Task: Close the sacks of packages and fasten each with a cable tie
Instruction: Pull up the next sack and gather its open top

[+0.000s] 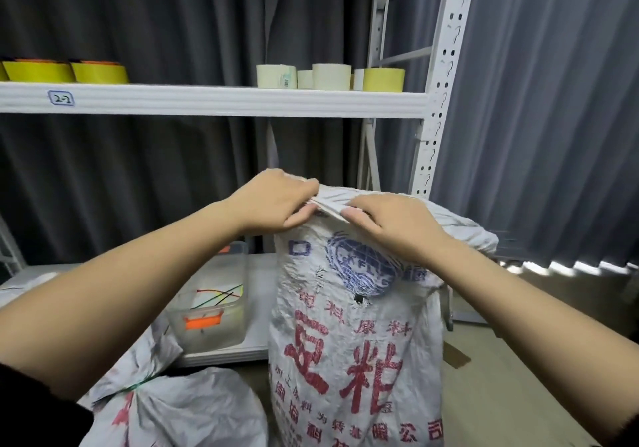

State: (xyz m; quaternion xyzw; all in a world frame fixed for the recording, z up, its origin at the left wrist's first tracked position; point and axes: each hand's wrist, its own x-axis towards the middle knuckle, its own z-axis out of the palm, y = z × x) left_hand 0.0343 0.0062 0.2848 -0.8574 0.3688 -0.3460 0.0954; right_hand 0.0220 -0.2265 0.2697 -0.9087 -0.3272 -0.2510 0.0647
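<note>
Left hand [276, 201] and right hand [387, 225] both pinch the upright sack [352, 336] mouth; contents hidden. Second sack [179, 412], tied, partly cropped.

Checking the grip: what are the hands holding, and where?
Both the left hand and right hand pinch the sack at its folded top edge.

A white woven sack [356, 343], printed with red characters and a blue globe emblem, is stood upright, its mouth gathered flat at the top. A second sack [179, 412] is laid beside it, tied with a green cable tie [138, 385].
</note>
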